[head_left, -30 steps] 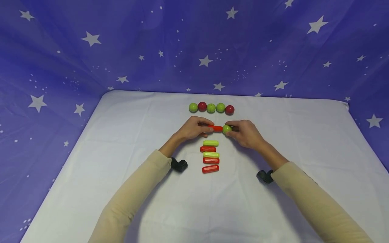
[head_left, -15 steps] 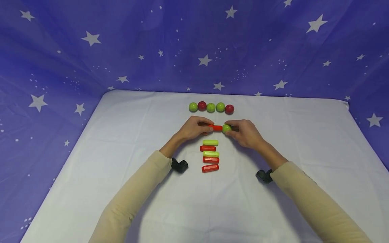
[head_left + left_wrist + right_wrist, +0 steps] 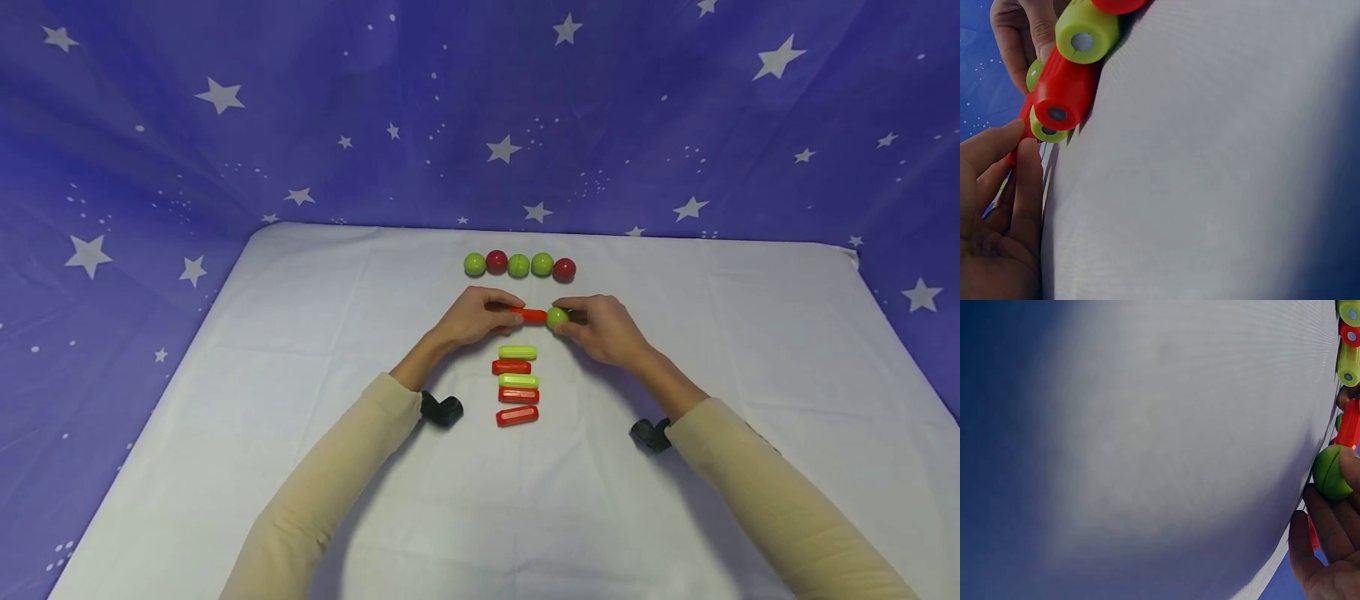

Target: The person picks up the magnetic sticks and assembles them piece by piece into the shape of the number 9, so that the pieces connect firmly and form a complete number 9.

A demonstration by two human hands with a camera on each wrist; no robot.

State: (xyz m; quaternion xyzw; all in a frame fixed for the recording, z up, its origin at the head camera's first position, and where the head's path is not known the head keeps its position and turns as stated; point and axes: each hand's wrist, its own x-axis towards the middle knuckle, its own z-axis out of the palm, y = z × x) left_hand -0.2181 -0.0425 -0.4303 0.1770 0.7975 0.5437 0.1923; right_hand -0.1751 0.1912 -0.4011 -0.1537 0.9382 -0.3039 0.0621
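My left hand (image 3: 480, 317) pinches a red rod (image 3: 535, 317) between thumb and fingers, partly covering its left end. A shiny green ball (image 3: 557, 317) is held between the thumb and fingers of my right hand (image 3: 609, 331). Rod and ball meet end to end, just above the white cloth or on it; I cannot tell which. In the right wrist view the green ball (image 3: 1331, 473) shows a seam and sits against the end of the red rod (image 3: 1349, 425). The left wrist view shows grey discs in the ends of nearby rods, such as a red one (image 3: 1063, 94).
Behind the hands lies a row of several balls, green (image 3: 542, 264) and red (image 3: 565, 270). Nearer me several rods lie roughly parallel, lime green (image 3: 518, 353) and red (image 3: 517, 416). A blue star-printed cloth (image 3: 420, 108) hangs behind the white-covered table (image 3: 300, 300).
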